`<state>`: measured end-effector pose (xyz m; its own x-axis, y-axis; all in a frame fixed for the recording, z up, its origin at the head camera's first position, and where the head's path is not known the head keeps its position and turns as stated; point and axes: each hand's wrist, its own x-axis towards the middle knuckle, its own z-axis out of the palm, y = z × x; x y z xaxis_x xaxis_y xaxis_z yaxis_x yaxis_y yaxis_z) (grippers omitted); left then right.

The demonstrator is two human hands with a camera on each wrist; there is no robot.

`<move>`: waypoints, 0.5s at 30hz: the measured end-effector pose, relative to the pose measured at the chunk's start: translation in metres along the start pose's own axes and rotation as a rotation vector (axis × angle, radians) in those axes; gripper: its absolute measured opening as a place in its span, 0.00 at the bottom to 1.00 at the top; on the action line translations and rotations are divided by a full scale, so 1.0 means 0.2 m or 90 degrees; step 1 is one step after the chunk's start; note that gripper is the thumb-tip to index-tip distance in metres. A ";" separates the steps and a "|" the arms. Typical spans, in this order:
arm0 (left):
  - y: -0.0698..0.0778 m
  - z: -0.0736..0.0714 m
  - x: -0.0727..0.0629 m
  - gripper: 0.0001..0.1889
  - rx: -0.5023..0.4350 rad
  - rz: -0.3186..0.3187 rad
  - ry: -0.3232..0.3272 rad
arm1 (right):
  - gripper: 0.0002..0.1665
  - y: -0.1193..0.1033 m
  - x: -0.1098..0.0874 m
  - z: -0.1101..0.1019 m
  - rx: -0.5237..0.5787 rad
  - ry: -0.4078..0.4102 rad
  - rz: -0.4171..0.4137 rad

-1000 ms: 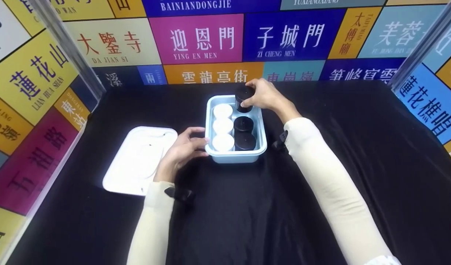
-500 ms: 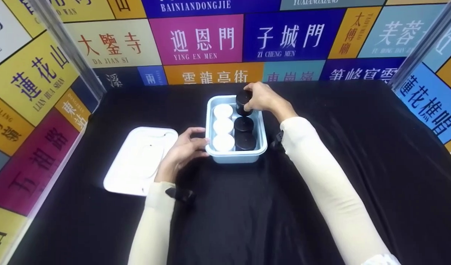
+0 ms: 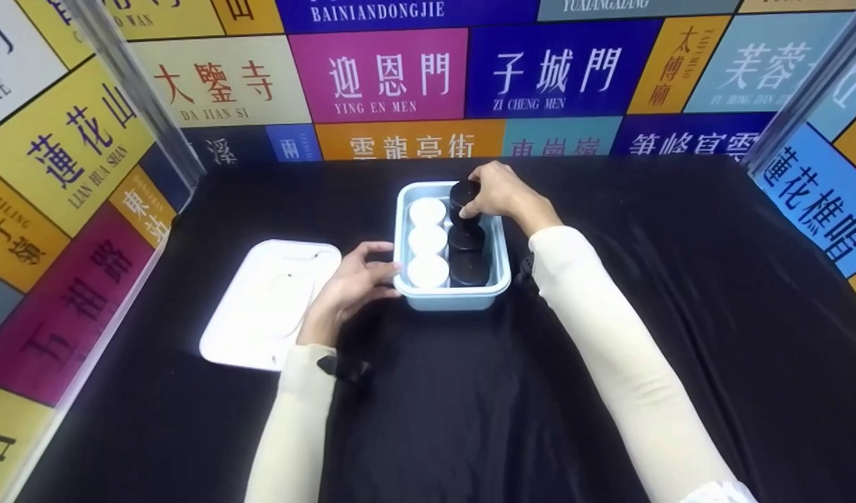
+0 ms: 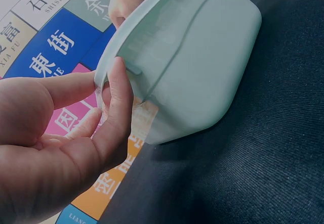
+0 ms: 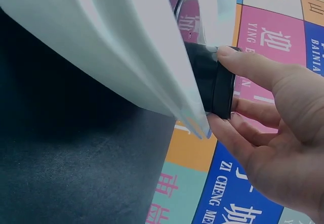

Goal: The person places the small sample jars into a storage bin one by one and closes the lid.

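Note:
A pale blue-green rectangular box (image 3: 450, 302) stands on the dark cloth. Three white round-topped containers (image 3: 428, 239) line its left side, and two black lidded jars (image 3: 469, 268) stand at its right. My right hand (image 3: 508, 195) grips a third black jar (image 3: 464, 195) by its lid, at the far right corner; in the right wrist view this jar (image 5: 208, 77) is partly below the box rim. Its base is hidden. My left hand (image 3: 351, 286) pinches the box's left rim, and the left wrist view shows its fingers (image 4: 119, 92) against the rim.
A white lid (image 3: 260, 307) lies flat on the black cloth (image 3: 428, 405), left of the box and beside my left wrist. Printed panels (image 3: 379, 77) with large characters wall in the back and both sides.
My right hand has lowered the black jar into the box's far right corner. The left hand has kept its place at the rim.

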<state>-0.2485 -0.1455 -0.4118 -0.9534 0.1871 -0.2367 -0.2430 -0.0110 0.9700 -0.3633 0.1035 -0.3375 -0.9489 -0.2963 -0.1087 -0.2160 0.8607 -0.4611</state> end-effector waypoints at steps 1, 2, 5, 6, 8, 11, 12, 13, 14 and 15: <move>0.00 0.00 0.00 0.27 0.000 -0.001 0.000 | 0.42 0.00 0.00 0.00 -0.001 -0.001 0.003; 0.00 0.00 0.00 0.27 -0.001 -0.002 0.000 | 0.42 0.00 0.00 0.01 -0.001 0.000 0.006; 0.00 0.00 0.00 0.27 -0.001 0.002 0.002 | 0.42 -0.01 0.01 0.01 -0.009 -0.005 0.017; 0.00 0.00 0.00 0.27 0.001 0.003 0.002 | 0.43 -0.01 0.01 0.02 -0.014 -0.008 0.020; 0.00 0.01 0.00 0.27 0.008 0.005 0.003 | 0.44 -0.01 0.01 0.02 -0.021 -0.014 0.025; 0.00 0.01 0.00 0.27 0.017 0.005 0.005 | 0.43 -0.02 0.01 0.03 -0.033 -0.022 0.024; 0.00 0.01 -0.01 0.27 0.018 0.004 0.006 | 0.43 -0.02 0.01 0.04 -0.035 -0.023 0.024; 0.00 0.01 -0.01 0.27 0.018 0.004 0.007 | 0.43 -0.02 0.01 0.04 -0.035 -0.023 0.023; 0.00 0.01 -0.01 0.27 0.017 0.004 0.008 | 0.43 -0.01 0.01 0.04 -0.036 -0.024 0.023; 0.00 0.01 -0.01 0.27 0.015 0.004 0.007 | 0.42 -0.01 0.02 0.04 -0.037 -0.023 0.023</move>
<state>-0.2472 -0.1445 -0.4117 -0.9569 0.1758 -0.2310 -0.2327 0.0113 0.9725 -0.3637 0.0967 -0.3439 -0.9474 -0.2788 -0.1572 -0.1958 0.8934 -0.4043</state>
